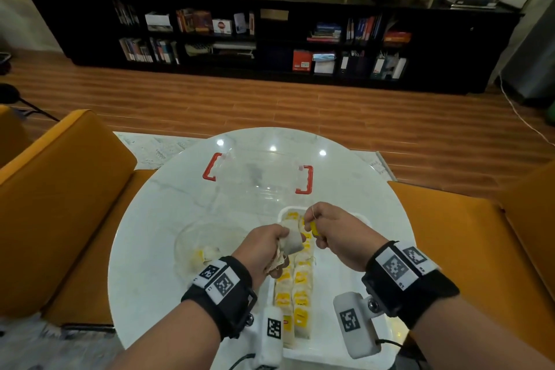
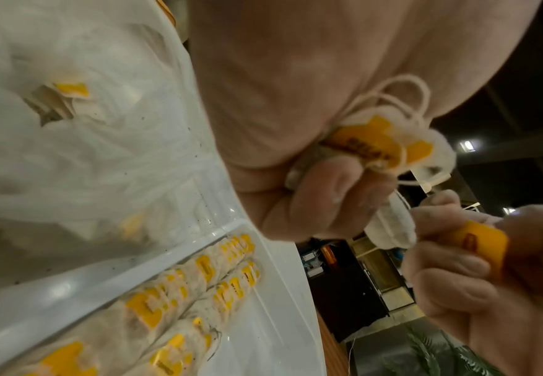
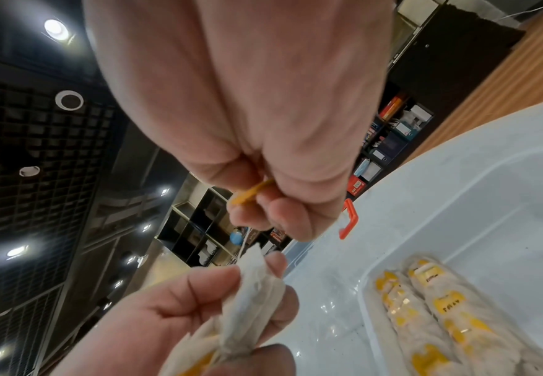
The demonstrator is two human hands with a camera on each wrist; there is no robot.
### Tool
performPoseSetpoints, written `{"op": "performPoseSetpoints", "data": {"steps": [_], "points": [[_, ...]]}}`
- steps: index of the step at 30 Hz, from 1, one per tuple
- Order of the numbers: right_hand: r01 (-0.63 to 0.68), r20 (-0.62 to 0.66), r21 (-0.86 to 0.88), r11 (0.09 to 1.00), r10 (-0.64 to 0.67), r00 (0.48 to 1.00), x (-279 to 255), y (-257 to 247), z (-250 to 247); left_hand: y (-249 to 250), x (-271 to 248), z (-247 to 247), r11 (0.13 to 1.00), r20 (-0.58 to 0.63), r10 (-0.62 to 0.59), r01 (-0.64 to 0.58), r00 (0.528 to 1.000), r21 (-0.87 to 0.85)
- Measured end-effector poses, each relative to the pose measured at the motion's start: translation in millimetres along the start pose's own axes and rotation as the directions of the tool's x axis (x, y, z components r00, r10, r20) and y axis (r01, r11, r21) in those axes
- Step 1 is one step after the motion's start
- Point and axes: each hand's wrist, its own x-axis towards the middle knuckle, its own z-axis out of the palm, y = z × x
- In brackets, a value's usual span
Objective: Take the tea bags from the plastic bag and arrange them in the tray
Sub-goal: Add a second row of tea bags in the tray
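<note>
The round white marble table (image 1: 156,219) carries everything, flanked by orange seats (image 1: 60,189) on both sides, with a long dark bookshelf (image 1: 270,39) across the wooden floor beyond it. On the far part of the table lies a clear lid with red handles (image 1: 304,179). Nearer than the lid, toward the person, sits the white tray (image 1: 387,336), already holding two rows of tea bags (image 1: 295,288) with yellow tags, laid overlapping along its length. Left of the tray rests the clear plastic bag (image 1: 210,237), slumped open on the marble, with a few tea bags still inside it (image 1: 207,254). Both hands hover above the far end of the tray. The left hand (image 1: 264,246) has its fingers curled tight round a bunch of tea bags (image 2: 389,150), thumb and forefinger pinching one white bag (image 3: 254,282) that sticks up from the fist; loops of string trail from the bunch in the left wrist view. The right hand (image 1: 333,228), just beside the left, is closed with its fingertips pinching a small yellow tag (image 2: 479,241), and a thin string (image 3: 244,241) runs from that tag down to the bag pinched by the left hand.
</note>
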Motion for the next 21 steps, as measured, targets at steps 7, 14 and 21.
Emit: {"op": "performPoseSetpoints", "data": {"steps": [7, 14, 21], "points": [[0.15, -0.144, -0.155, 0.976, -0.173, 0.974, 2, 7, -4, 0, 0, -3, 0.961, 0.019, 0.155, -0.155, 0.988, 0.227], [0.123, -0.199, -0.136, 0.983, -0.149, 0.969, 0, 5, -6, 0, -3, -5, 0.918, 0.026, 0.297, -0.293, 0.955, 0.268], [0.138, -0.223, -0.249, 0.959, -0.195, 0.955, -4, 6, -1, 6, -9, -3, 0.902, 0.157, 0.295, -0.329, 0.942, 0.278]]}}
